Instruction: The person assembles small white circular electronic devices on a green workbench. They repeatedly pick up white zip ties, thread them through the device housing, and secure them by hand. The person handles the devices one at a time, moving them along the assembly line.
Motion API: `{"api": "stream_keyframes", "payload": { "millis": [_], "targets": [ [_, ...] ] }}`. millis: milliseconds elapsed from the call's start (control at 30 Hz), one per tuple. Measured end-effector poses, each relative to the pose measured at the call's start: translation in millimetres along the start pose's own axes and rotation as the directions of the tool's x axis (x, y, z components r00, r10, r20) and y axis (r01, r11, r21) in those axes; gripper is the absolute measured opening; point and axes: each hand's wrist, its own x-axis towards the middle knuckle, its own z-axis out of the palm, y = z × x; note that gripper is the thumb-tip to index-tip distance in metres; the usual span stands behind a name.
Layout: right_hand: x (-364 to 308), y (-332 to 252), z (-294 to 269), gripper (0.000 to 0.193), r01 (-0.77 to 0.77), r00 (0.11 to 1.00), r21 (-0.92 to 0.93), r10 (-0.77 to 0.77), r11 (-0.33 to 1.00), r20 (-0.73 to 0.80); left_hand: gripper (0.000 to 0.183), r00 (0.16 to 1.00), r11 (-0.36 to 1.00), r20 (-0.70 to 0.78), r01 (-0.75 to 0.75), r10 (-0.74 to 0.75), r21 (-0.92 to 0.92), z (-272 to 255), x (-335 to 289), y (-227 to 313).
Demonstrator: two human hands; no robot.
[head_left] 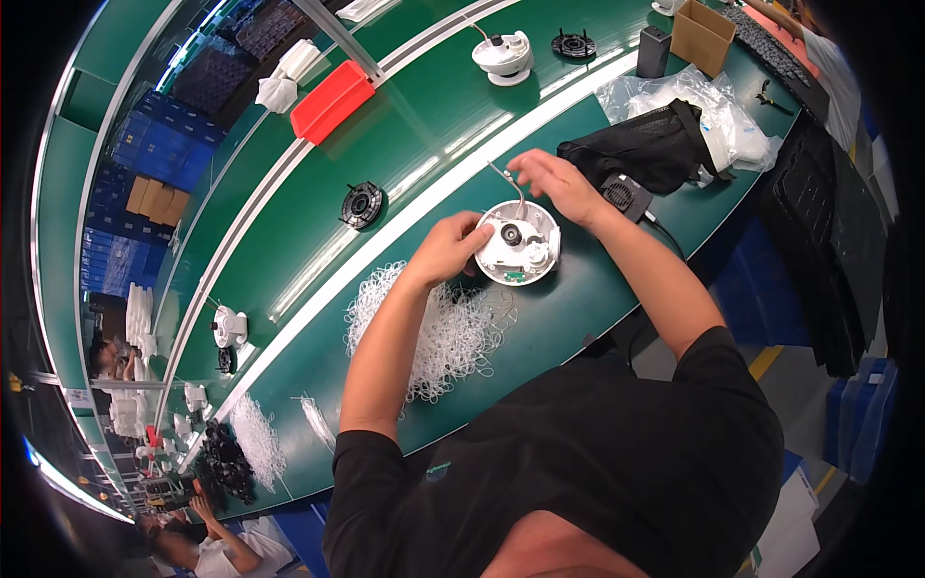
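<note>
A round white camera housing [489,264] sits tilted above the green bench, its inner side up, with a dark lens [511,234] in the middle and a small green circuit board near its lower rim. My left hand [449,250] grips the housing's left edge, thumb on top and fingers underneath. From the housing's upper part rises a thin grey-white cable [521,199]. The curled fingers of my right hand [559,185] are at this cable, close to its upper end; the exact contact of the fingertips is hard to see.
Loose white cord loops [448,337] lie beside my left forearm. Past my right hand are a black device [626,196], a black bag [646,144] and clear plastic bags. Black rings [362,205] and a white camera unit [503,60] stand across the bench. Another person [226,549] works at lower left.
</note>
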Motion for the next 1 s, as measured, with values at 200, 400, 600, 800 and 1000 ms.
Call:
{"api": "stream_keyframes", "payload": {
  "millis": [200,400,600,800,1000],
  "targets": [
    [-9.6,30.1,11.9,0.022,-0.046,0.970,-0.138,0.011,0.989,-0.242,0.030,0.987,0.959,-0.159,-0.071,0.027,-0.273,-29.0,17.8,-11.0],
    [-10.9,33.6,21.6,0.019,0.050,0.974,-0.324,-0.119,0.945,-0.195,0.028,0.894,0.844,-0.427,-0.123,-0.134,-0.522,-84.0,85.7,-14.5],
    [-9.1,26.0,19.9,0.016,0.023,0.993,-0.348,-0.062,0.937,-0.102,0.030,0.815,0.700,-0.532,-0.241,-0.230,-0.672,-103.8,140.4,-39.6],
    [-10.6,30.3,18.9,0.015,0.008,0.992,-0.329,-0.050,0.944,-0.119,0.033,0.895,0.879,-0.415,-0.057,-0.166,-0.474,-68.4,102.5,-33.7],
    [-10.2,35.6,21.6,0.015,0.001,0.992,-0.327,-0.041,0.945,-0.116,0.017,0.974,0.854,-0.067,-0.157,0.218,0.495,-18.4,8.9,-12.3]
  ]
}}
